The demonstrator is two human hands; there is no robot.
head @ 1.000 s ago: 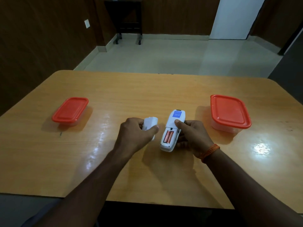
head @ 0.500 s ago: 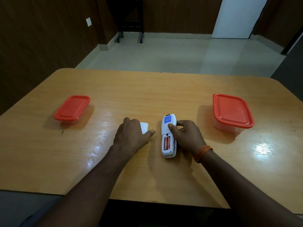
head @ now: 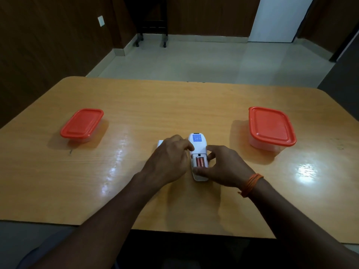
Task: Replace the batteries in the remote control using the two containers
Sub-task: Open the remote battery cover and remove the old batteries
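Glossy wooden table [head: 136, 105], tiled floor [head: 194, 63].

Both arms are bare, with no sleeves. An orange thread band [head: 252, 185] goes round the right wrist, wound a few times. The left wrist has nothing on it.

Glossy wood-grain table [head: 136, 105] — smooth white plastic remote [head: 198, 147], red plastic lids [head: 271, 126]

Your left hand [head: 168, 159] hides most of the white battery cover [head: 160, 143], and the remote's blue label [head: 196, 137] is too small to read.
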